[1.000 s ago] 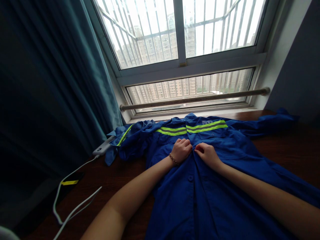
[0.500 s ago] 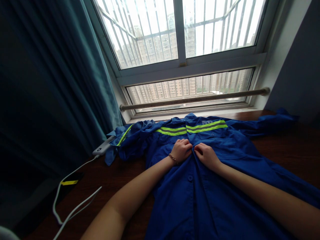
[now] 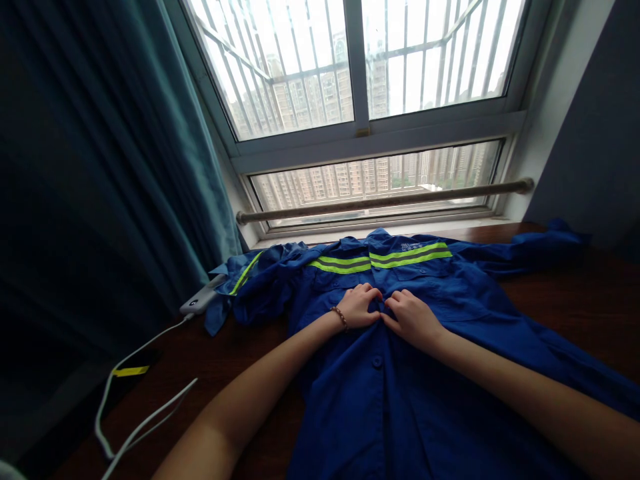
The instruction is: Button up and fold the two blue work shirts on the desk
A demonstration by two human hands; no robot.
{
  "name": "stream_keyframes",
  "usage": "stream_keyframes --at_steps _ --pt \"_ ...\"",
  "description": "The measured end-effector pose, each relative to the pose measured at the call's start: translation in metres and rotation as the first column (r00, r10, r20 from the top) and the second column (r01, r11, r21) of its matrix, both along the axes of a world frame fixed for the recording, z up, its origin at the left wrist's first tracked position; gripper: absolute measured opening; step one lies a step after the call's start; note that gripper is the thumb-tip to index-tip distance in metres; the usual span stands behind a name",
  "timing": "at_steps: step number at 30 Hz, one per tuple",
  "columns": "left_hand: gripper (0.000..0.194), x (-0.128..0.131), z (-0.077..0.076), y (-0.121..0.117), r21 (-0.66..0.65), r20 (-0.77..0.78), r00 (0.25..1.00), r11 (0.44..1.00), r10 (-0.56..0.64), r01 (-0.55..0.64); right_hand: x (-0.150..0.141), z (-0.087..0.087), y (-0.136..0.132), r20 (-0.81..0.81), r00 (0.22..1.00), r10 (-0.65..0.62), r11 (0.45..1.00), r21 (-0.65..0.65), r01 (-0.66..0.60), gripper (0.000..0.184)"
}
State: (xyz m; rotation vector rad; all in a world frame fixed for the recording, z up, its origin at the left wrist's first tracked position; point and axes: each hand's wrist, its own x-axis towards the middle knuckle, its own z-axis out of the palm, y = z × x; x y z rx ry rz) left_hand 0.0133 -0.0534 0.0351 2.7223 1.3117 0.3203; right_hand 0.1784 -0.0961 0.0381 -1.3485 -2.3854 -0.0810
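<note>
A blue work jacket [image 3: 345,400] with yellow-green reflective stripes lies spread front side up, its collar toward the window. My left hand [image 3: 359,305], with a beaded bracelet at the wrist, pinches the front placket at chest height. Close beside it, my right hand [image 3: 411,320] grips the other side of the same opening, thumb and fingers nearly meeting the left ones. The bit of cloth between the fingertips is mostly hidden. Below the hands a dark button [image 3: 377,361] shows on the placket.
Under the jacket is a dark brown wooden surface [image 3: 250,353]. To the left lie a white device [image 3: 200,298] with a white cable [image 3: 103,400] and a yellow strip [image 3: 131,371]. A blue curtain [image 3: 200,200] hangs at left; a metal rail [image 3: 390,200] crosses the window.
Both thumbs have come down and stretched toward each other at the placket, and the fingers have loosened a little. The jacket lies much as before; the view has shifted slightly.
</note>
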Motion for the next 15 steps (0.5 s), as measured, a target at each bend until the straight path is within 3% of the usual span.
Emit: stream_keyframes --at_steps 2,4,7,11,15 --pt "0.038 0.000 0.001 -0.002 -0.109 -0.058 0.998 0.994 0.016 -0.022 -0.007 0.007 -0.013 0.096 0.994 -0.057 0.998 -0.012 0.059 0.022" --pt "0.043 0.000 -0.001 -0.005 -0.184 -0.105 0.994 0.982 0.021 -0.040 -0.014 0.008 -0.024 0.168 0.978 -0.122 0.982 -0.125 0.144 0.021" --pt "0.050 0.002 -0.008 -0.008 -0.198 -0.142 0.989 0.977 0.051 -0.078 -0.019 0.000 -0.026 0.211 0.963 -0.169 0.942 -0.251 0.221 0.024" --pt "0.051 0.007 -0.019 0.003 -0.151 -0.161 0.982 0.981 0.098 -0.123 -0.013 -0.012 0.002 0.153 0.968 -0.199 0.938 -0.256 0.233 0.028" --pt "0.050 0.014 -0.026 0.034 -0.079 -0.169 0.973 0.982 0.158 -0.173 -0.006 -0.009 0.048 0.108 0.966 -0.235 0.913 -0.316 0.257 0.034"
